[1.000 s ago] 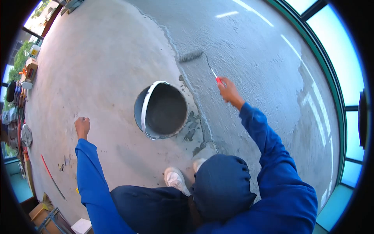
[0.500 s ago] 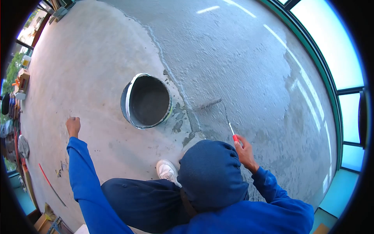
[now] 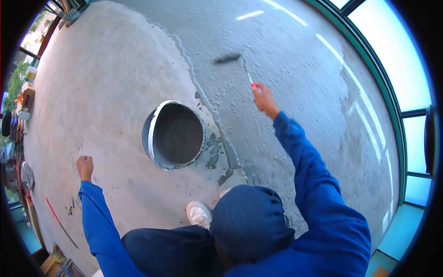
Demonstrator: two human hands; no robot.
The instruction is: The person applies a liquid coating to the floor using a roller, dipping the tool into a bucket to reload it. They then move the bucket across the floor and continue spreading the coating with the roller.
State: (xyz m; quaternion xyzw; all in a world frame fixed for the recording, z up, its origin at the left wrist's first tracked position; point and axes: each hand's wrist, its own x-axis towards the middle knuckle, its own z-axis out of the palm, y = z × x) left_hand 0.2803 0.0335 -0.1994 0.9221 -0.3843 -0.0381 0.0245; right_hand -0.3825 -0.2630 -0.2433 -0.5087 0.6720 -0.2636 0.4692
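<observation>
The roller (image 3: 227,58) carries a dark, rough-textured nap, joined by a thin metal-looking rod (image 3: 248,74) to a red grip (image 3: 254,86) of apparently smooth plastic. The bucket (image 3: 146,134) appears to be plastic with a residue-smeared rim, its grey contents (image 3: 179,136) smooth and matt. Bare floor (image 3: 110,69) presents as matt, lightly stained concrete, the coated area (image 3: 272,55) as wet, glossy and rippled; the blue sleeves (image 3: 318,180) and navy cap (image 3: 247,221) are matt, creased cloth.
</observation>
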